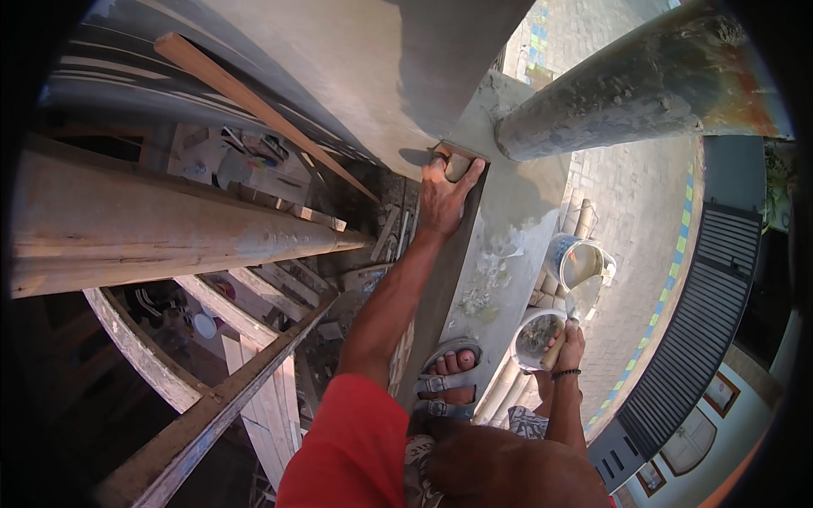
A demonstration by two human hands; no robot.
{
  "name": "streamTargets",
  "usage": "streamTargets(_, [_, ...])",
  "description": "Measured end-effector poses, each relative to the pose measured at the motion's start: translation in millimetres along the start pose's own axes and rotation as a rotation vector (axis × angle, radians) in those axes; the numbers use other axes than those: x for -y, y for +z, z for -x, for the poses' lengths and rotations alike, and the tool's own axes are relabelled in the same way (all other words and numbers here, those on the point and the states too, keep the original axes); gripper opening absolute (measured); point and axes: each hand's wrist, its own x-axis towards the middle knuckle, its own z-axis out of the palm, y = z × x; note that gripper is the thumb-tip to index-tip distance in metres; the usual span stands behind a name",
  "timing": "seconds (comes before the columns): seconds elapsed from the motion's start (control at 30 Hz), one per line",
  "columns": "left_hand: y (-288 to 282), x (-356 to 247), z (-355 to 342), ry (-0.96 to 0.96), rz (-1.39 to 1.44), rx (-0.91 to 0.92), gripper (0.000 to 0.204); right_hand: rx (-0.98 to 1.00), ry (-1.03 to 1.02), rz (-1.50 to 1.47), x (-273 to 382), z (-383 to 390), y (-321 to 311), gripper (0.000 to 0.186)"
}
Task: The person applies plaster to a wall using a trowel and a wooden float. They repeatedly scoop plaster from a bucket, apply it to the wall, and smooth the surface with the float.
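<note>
At the far left, a post (169, 230) is seen lying across the view, with a timber frame (279, 349) set below it. A plank (262, 110) is leaned near the wall (339, 63). At the middle, the block (461, 162), perhaps a float, is held at the far end of the ledge (501, 279), where the wall is met. It is clamped in the left hand (445, 199), fingers on one side and thumb on the other. The near end of the ledge is taken up by a sandalled foot (453, 364); its far part is flanked by a column (631, 89).

To the right, a trowel (554, 353) is gripped by its handle in the right hand (569, 345), fingers closed round it, just beside the near bucket (516, 337). The far bucket (561, 254) is placed beyond it. At the far right, paving (648, 220) is bordered by a gate (690, 313).

The ledge edge appears to be in the course of being smoothed, with mortar kept within reach. For the next move, the block would need to be kept flat and evenly pressed, and footing held steady.
</note>
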Motion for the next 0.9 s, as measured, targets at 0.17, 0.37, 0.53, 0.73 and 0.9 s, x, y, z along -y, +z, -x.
streamTargets(0.17, [2.8, 7.7, 1.7, 0.127, -0.167, 0.046, 0.057, -0.026, 0.024, 0.02, 5.7, 5.3, 6.5, 0.022])
streamTargets(0.37, [16.1, 50.5, 41.8, -0.001, -0.279, 0.165, 0.073, -0.017, 0.048, 0.043, 14.3, 10.9, 14.0, 0.017])
streamTargets(0.53, [5.0, 32.8, 59.2, -0.006, -0.217, 0.06, 0.067, -0.057, -0.011, 0.05, 10.5, 4.4, 4.7, 0.022])
streamTargets(0.73, [-4.8, 8.0, 35.6, 0.024, -0.109, -0.081, 0.052, -0.026, 0.007, 0.039, 2.6, -1.7, 2.4, 0.023])
streamTargets(0.9, [-3.3, -5.5, 8.7, 0.031, -0.12, -0.078, 0.056, 0.02, -0.013, 0.055, 2.7, 0.0, 5.8, 0.022])
